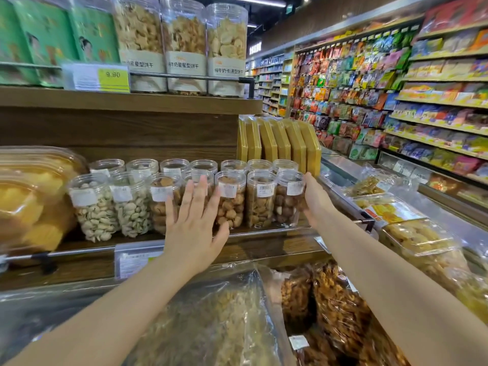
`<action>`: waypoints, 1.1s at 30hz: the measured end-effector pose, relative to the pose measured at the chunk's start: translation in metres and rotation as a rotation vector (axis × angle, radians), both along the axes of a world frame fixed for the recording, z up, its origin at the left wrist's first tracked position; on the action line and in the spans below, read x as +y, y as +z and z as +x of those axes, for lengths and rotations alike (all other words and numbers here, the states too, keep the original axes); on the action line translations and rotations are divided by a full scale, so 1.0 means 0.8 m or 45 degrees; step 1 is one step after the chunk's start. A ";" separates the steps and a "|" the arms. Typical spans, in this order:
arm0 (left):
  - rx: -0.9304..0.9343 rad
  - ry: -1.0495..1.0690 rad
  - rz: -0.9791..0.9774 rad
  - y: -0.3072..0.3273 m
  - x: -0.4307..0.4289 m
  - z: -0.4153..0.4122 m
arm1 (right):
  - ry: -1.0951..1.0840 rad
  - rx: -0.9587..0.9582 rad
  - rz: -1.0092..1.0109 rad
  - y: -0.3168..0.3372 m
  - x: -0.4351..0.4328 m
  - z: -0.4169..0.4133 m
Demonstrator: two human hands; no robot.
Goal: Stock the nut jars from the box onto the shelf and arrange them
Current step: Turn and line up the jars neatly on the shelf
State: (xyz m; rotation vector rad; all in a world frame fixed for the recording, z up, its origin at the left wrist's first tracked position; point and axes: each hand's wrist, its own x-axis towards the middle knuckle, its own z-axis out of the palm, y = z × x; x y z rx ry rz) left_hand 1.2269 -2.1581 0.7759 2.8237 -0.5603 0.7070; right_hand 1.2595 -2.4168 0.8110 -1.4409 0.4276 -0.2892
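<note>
Squaring up upright nut jars (260, 199) on shelf (264, 232): left hand (194, 220) open flat against front row, right hand (315, 200) cupping rightmost jar (289, 198) at row end.

Wooden shelving (126, 101), packed snack aisle (369, 83), ceiling lights (260, 0)

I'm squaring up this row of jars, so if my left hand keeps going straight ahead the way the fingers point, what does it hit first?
Most likely the front-row nut jar directly behind your left hand. The open palm already overlaps its face, though depth is unclear, so I can't tell whether it touches yet.
</note>
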 end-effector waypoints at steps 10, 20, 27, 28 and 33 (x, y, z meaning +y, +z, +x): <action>0.183 0.244 -0.095 -0.008 0.042 -0.004 | -0.043 -0.008 -0.252 -0.013 0.010 -0.008; -0.026 -0.014 -0.098 -0.004 0.034 -0.002 | -0.044 0.054 -0.191 0.020 -0.023 0.003; -0.137 -0.031 0.030 -0.010 0.008 0.019 | 0.102 0.129 -0.104 0.050 -0.044 0.031; -0.153 -0.037 0.057 -0.012 0.007 0.021 | 0.127 0.138 -0.113 0.052 -0.045 0.034; -0.217 -0.058 0.086 -0.018 0.007 0.024 | 0.189 0.158 -0.160 0.057 -0.049 0.042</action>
